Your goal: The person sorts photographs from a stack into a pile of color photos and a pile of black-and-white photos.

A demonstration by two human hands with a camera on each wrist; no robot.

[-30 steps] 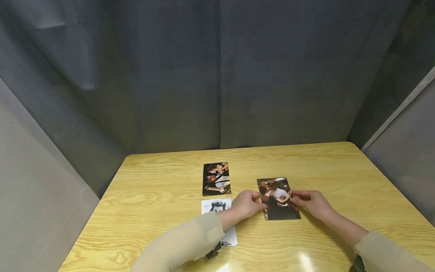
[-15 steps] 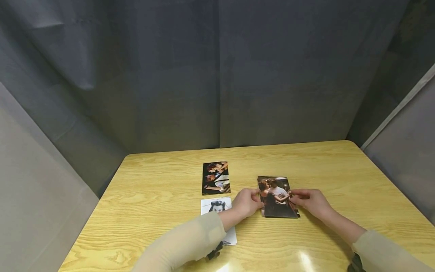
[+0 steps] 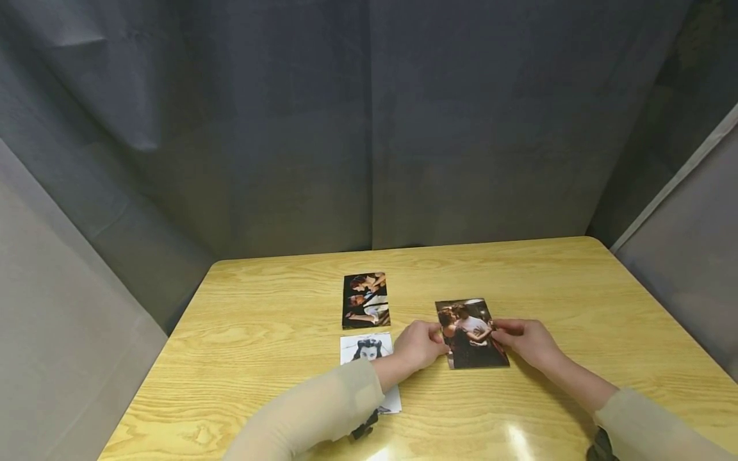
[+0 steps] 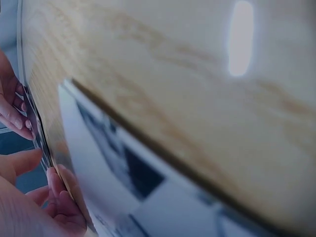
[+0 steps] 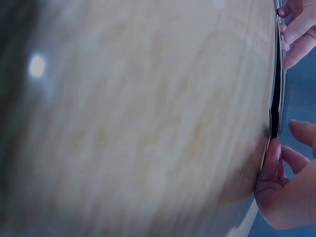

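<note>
A small stack of photos (image 3: pixel 471 338), its top print a couple embracing, lies at the table's right middle. My left hand (image 3: pixel 416 346) holds its left edge between thumb and fingers, and my right hand (image 3: pixel 529 344) holds the right edge the same way. In the right wrist view, the stack's edges (image 5: pixel 276 106) show thin gaps between prints. Under my left forearm lies a black-and-white portrait photo (image 3: pixel 369 349), partly hidden by hand and sleeve. Its white edge looms close in the left wrist view.
Behind the portrait, a dark photo (image 3: pixel 366 301) of people lies on the wooden table (image 3: pixel 259 333). Dark curtains (image 3: pixel 369 128) hang behind the table, and grey panels (image 3: pixel 57 320) flank the sides.
The held stack's prints shifted slightly against one another half a second ago, with lower edges poking out; now they line up more evenly. Both hands stay nearly in place.
</note>
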